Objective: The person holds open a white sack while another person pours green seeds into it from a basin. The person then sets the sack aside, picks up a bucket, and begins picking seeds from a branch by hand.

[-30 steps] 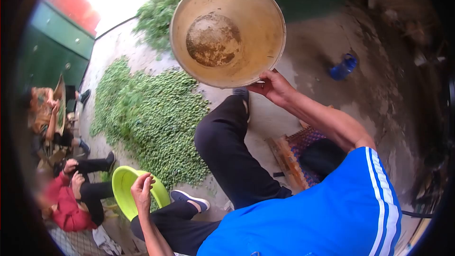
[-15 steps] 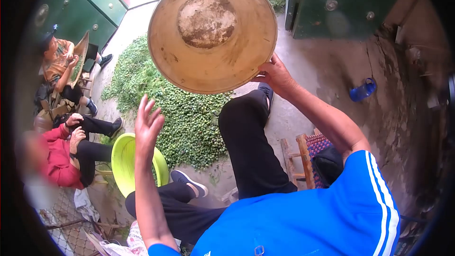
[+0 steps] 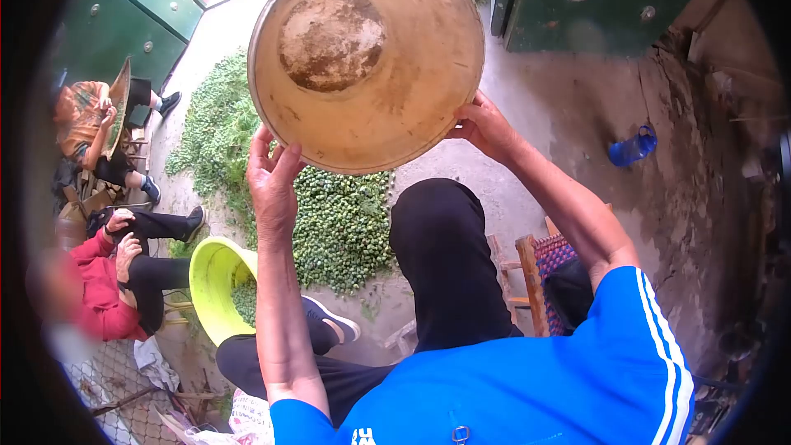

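A wide, round tan basin [image 3: 412, 58] with a stained, worn round centre is held up in front of me. My right hand [image 3: 488, 129] grips its rim at the lower right, thumb on the near face. My left hand [image 3: 272, 181] is closed on the rim at the lower left; some fingertips are hidden behind it. Below and beyond the basin, a heap of small round green fruits [image 3: 342, 235] lies on the floor, with leafy green stems [image 3: 231, 124] at its left. Near my left forearm a yellow-green tub [image 3: 206, 292] tilts, with some green pieces inside.
A person in red [image 3: 103, 284] sits at the left; behind, another in an orange patterned shirt [image 3: 81, 107] holds a broad, flat object. A wooden stool [image 3: 531, 280] with a woven seat stands by my right knee. A blue object [image 3: 633, 148] lies right; green doors [image 3: 593, 8] stand beyond.
My left hand has risen from open air to the basin's rim and closed on it. The basin has tilted and shifted slightly left. My right hand has kept its hold.
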Available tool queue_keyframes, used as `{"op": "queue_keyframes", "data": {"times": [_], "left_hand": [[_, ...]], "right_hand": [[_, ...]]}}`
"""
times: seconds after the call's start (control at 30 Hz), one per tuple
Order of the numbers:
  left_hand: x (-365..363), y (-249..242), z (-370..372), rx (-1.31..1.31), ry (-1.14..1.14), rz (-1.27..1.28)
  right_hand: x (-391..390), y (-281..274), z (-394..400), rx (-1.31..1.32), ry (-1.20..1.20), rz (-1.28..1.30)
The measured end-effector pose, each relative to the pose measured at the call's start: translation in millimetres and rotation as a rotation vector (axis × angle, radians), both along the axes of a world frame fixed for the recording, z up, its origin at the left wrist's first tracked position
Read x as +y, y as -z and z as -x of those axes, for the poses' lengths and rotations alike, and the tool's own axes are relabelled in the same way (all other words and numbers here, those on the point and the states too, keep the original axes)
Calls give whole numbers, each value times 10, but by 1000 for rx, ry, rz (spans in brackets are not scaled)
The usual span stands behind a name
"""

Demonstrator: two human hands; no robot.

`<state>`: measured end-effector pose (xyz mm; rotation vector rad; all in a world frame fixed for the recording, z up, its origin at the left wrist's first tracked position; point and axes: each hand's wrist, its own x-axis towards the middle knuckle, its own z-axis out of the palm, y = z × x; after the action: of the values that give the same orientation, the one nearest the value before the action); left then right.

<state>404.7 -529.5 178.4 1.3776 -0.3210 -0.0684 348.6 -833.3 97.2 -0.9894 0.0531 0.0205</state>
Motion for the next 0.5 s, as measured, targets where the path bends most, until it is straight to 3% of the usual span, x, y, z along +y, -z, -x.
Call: {"op": "queue_keyframes", "data": {"times": [0.1,0.17,0.2,0.23,0.3,0.33,0.43,0.5], "left_hand": [[-198,-42,-112,76,-2,-76],[-402,25,-262,86,-6,-80],[-517,75,-369,96,-34,-122],[-650,133,-459,110,-54,-162],[-947,201,-541,187,-66,-230],[-1034,338,-659,202,-47,-275],[-1215,900,-886,231,17,-297],[-1381,871,-781,301,54,-381]], "right_hand": [[-116,302,-210,22,99,51],[-164,205,-282,-188,839,1022],[-136,63,-217,-339,860,1092],[-13,51,-232,-464,759,1039],[293,34,-250,-745,610,1205],[452,95,-247,-685,554,1272],[674,450,-320,-373,357,1074],[723,733,-362,-197,472,831]]}}
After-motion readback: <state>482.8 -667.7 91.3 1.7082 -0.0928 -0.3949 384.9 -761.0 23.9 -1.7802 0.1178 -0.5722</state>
